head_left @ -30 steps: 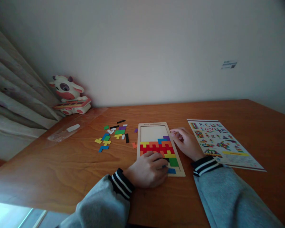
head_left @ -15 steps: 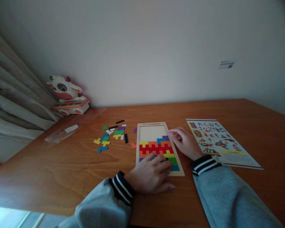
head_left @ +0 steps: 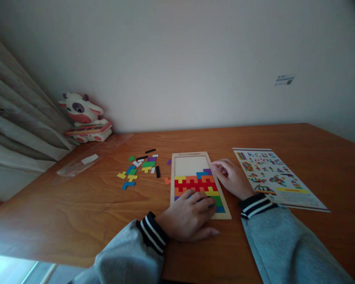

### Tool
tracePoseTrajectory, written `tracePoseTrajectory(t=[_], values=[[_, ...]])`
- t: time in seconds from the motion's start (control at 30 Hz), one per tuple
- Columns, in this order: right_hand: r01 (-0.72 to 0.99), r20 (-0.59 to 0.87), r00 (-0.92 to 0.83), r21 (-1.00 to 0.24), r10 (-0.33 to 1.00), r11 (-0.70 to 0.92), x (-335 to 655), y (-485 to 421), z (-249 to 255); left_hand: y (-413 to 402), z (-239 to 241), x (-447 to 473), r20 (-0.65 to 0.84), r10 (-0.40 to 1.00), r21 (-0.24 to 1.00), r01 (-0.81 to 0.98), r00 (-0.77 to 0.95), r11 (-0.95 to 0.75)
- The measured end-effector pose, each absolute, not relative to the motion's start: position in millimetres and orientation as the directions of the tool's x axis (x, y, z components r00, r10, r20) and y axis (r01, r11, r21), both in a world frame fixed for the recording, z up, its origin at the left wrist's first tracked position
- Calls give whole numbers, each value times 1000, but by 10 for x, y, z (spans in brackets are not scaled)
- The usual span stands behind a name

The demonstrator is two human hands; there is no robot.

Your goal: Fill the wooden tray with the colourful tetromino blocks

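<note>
Puzzle board (head_left: 192, 159) lies flat on the table (head_left: 77, 209), near its middle, with its long side running away from the person. Its far part is bare pale wood; the near part is packed with coloured pieces (head_left: 197, 185) in rows of purple, blue, yellow, orange, red and green. The left hand (head_left: 189, 215) rests palm down on the near left corner of the board, fingers spread loosely over the lowest pieces and covering them; a dark piece shows between the fingers, but whether the hand grips it or only presses on it cannot be told. The right hand (head_left: 232, 177) lies on the table against the board's right edge, fingers curled lightly, their tips touching the rim beside the purple piece; it holds nothing that can be seen. Both arms wear grey sleeves with dark, white-striped cuffs. To the left of the board, well apart from the hands, loose pieces (head_left: 142, 167) lie scattered: green, yellow, blue, purple, black and white, with one orange piece (head_left: 167, 181) just beside the board's left edge. A printed sheet (head_left: 275, 175) with small coloured figures lies to the right of the right hand. A clear plastic bag (head_left: 85, 159) lies farther left, and a toy cow (head_left: 84, 118) sits in the far left corner by a curtain (head_left: 14, 126).
</note>
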State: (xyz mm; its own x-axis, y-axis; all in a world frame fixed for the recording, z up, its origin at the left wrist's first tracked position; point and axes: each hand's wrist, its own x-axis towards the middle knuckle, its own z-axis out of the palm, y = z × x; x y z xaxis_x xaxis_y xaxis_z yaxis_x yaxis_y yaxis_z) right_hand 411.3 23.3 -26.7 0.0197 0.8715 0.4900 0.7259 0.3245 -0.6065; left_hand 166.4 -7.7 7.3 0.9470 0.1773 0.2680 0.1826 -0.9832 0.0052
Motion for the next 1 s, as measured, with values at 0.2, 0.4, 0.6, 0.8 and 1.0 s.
tracePoseTrajectory(t=[0.2,0.4,0.6,0.8,1.0], values=[[715,467,29,-628,884,308,4111,227,-270,-71,103,1638,303,190,53,182,934,-982],[722,451,11,-621,892,305,4136,230,-285,223,198,1400,437,333,164,290,835,-943],[738,457,1,-601,890,308,4155,242,-312,637,129,1026,489,483,266,403,727,-876],[743,451,-1,-596,892,303,4167,243,-332,721,79,874,480,513,274,434,712,-858],[746,438,-3,-598,899,294,4213,265,-399,867,49,663,468,596,187,587,652,-788]])
